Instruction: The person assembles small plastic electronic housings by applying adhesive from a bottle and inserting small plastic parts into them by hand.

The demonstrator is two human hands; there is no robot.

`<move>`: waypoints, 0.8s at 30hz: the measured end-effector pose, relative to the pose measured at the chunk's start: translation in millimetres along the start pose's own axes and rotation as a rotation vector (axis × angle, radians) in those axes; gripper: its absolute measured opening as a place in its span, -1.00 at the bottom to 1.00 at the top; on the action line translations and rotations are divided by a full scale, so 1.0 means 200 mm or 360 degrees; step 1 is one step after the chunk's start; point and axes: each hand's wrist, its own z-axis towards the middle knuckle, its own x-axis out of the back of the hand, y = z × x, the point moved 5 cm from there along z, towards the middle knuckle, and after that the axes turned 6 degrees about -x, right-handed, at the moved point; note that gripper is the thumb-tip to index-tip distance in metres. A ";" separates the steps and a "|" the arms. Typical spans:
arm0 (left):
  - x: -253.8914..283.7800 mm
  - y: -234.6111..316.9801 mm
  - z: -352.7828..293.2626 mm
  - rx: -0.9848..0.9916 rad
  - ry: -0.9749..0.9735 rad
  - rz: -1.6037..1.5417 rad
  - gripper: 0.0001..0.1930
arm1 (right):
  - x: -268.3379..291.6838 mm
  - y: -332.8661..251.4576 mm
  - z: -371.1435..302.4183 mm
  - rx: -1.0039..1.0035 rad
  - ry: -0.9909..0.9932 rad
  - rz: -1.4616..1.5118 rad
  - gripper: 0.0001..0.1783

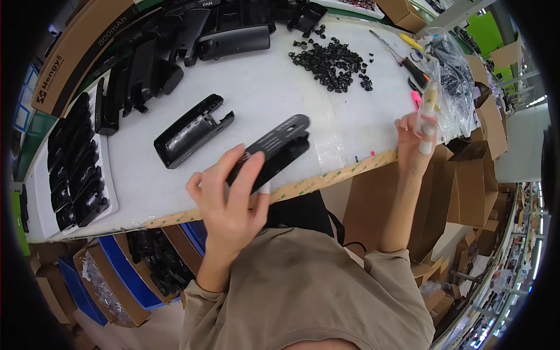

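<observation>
My left hand (pixel 230 195) grips a long black plastic housing part (pixel 277 146) and holds it tilted just above the front edge of the white table (pixel 274 87). My right hand (pixel 411 143) is raised at the table's right edge and holds a small whitish tube-shaped bottle (pixel 427 114) upright. A second black housing shell (pixel 192 129) lies open side up on the table, left of the held part and apart from both hands.
A heap of small black clips (pixel 332 58) lies at the back. More black housings are stacked at the back left (pixel 146 64) and on a white tray (pixel 79 169) at the left. A screwdriver (pixel 408 64), clear plastic bags (pixel 458 81) and cardboard boxes (pixel 466 186) stand to the right.
</observation>
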 end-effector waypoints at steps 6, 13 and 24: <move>-0.16 0.05 0.03 -0.0002 -0.0030 -0.0387 -0.42 | 0.02 0.09 -0.08 -0.0259 0.0201 0.1006 -0.62; -0.19 0.05 0.02 -0.0008 -0.0134 -0.0383 -0.43 | -0.09 0.10 -0.15 -0.0352 0.0649 0.0413 -0.64; -0.19 0.07 0.01 -0.0012 -0.0090 -0.0291 -0.45 | -0.20 0.08 -0.17 -0.0196 0.0456 -0.0082 -0.72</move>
